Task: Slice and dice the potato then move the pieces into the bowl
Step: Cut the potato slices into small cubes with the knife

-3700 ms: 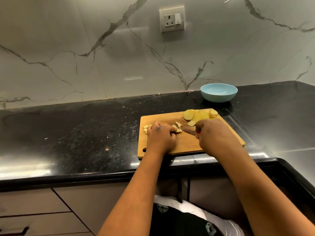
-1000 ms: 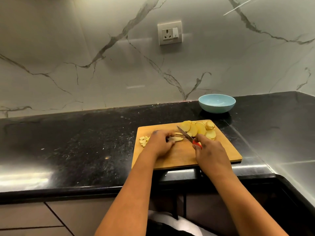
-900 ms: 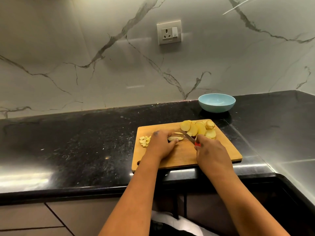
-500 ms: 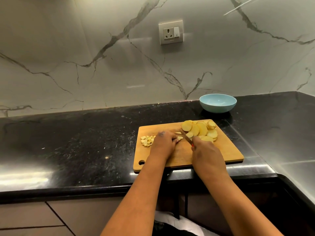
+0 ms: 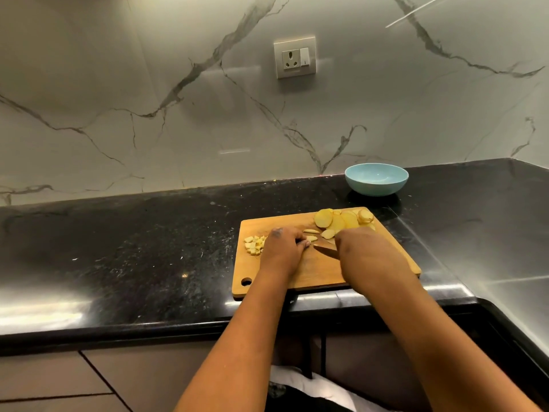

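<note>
marble wall behind, black counter below it, and we take the board as our landmark. past the board's far right corner sits the bowl, with nothing in it that we can see.

on the board's far right edge lie the slices, overlapping in a loose fan. on its left end is a small heap of dice. near the board's middle our left hand curls its fingers down onto a strip, pinning it. our right hand is clenched on the knife, whose blade lies just beside that strip.

we judge the slices light, stiff and wet, so likely slippery on the wood. they are best held from above with bent fingertips, well back from the blade. the dice look too small to pinch singly; scooping them seems wiser.
</note>
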Tool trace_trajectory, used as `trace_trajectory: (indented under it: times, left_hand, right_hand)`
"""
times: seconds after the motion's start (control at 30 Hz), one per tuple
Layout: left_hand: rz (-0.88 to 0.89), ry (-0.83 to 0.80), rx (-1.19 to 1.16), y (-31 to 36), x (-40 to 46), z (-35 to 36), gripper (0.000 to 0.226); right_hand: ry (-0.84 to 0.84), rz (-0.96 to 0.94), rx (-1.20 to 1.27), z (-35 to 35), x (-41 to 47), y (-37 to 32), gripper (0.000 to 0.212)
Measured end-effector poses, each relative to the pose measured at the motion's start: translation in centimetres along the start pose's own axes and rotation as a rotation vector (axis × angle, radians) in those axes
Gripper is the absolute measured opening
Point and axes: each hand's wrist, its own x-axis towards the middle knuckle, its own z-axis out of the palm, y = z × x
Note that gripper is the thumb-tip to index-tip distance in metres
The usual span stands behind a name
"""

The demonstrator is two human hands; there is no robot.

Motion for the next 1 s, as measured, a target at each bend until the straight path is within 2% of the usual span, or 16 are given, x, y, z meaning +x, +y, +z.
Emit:
trace_trajectory:
  times: [0.07, 0.2, 0.27, 0.47, 0.63, 0.73, 0.83, 1.0]
  left_hand:
    - [0.015, -0.005, 0.017, 0.0, -0.2, 0.0, 0.023]
    - [0.026, -0.015, -0.004, -0.2, -0.8, -0.2, 0.035]
    - [0.016, -0.013, -0.001, -0.3, -0.9, -0.3, 0.038]
    - [-0.024, 0.014, -0.017, -0.2, -0.5, -0.2, 0.032]
    - [-0.019, 0.032, -0.043, -0.4, -0.4, -0.1, 0.029]
    - [-0.012, 0.079, -0.069, -0.5, -0.6, -0.1, 0.021]
    - [-0.021, 0.097, -0.074, -0.4, -0.7, -0.3, 0.009]
    - [-0.017, 0.08, -0.055, -0.2, -0.6, -0.5, 0.009]
  right_hand:
    - [-0.008, 0.011, -0.013, -0.2, -0.2, 0.8, 0.024]
    - [0.221, 0.018, 0.134, 1.7, -0.8, 0.9, 0.014]
    - [0.25, -0.008, 0.152, 2.5, -0.7, 0.5, 0.012]
    - [0.181, -0.064, 0.124, 3.9, 0.2, -1.0, 0.019]
    - [0.022, -0.032, 0.047, 1.0, -0.1, 0.4, 0.024]
    - [0.081, -0.019, 0.019, 0.7, -0.4, 0.9, 0.02]
    - [0.21, -0.013, 0.111, 2.0, -0.7, -0.1, 0.017]
    - [0.217, -0.065, 0.06, 3.7, -0.5, -1.9, 0.023]
